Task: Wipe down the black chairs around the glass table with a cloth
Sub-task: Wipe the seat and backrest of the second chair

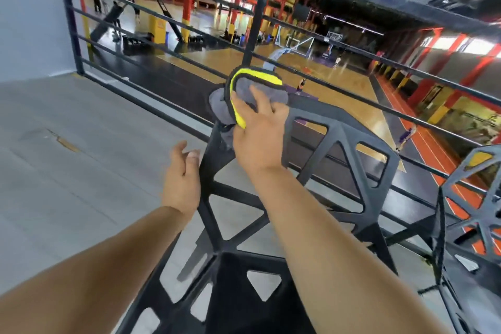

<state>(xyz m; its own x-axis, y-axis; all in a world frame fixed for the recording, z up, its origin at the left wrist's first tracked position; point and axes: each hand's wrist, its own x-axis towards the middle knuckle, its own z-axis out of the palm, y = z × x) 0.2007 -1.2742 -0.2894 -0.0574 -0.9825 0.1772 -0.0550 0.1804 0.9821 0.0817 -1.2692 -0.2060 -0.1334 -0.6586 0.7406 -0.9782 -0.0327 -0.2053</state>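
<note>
Grey microfibre with a yellow hem, the cloth (pixel 260 89) is soft and light and bunches easily (best kept wadded in the palm). The right hand (pixel 259 135) grips it against the top corner of the black chair (pixel 339 130), centre frame. The chair's lattice back looks like stiff, hard plastic. The left hand (pixel 181 173) hangs loose beside its edge, holding nothing.
</note>
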